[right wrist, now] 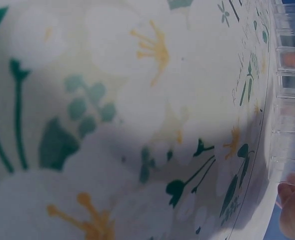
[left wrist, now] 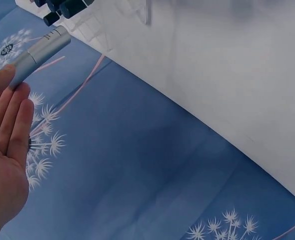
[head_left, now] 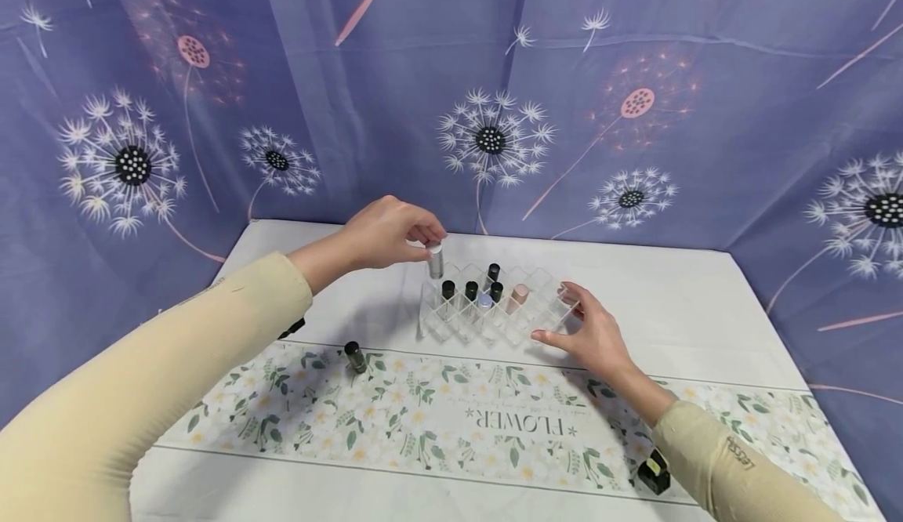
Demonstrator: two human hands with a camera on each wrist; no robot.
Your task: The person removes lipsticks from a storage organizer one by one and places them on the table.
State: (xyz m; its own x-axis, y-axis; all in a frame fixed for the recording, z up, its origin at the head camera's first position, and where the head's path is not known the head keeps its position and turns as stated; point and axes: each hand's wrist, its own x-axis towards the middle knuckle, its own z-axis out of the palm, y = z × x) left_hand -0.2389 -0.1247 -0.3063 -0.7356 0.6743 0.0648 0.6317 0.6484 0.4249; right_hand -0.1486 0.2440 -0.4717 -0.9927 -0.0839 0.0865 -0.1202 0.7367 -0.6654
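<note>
My left hand pinches a silver lipstick tube near its top end, between thumb and fingers. The tube hangs upright over the back left corner of a clear lipstick organizer with diamond-shaped cells. Around the organizer's right end, my right hand has its thumb at the front and its fingers behind. Several black-capped tubes stand in the cells, with a pale blue-capped one and a pinkish-beige one among them. In the left wrist view the silver tube carries small lettering at its far end.
A dark tube stands on the floral band left of the organizer. Another black item is partly hidden by my left sleeve. Beside my right sleeve lies a black piece with a yellow-green label. A purple dandelion-print curtain backs the white table.
</note>
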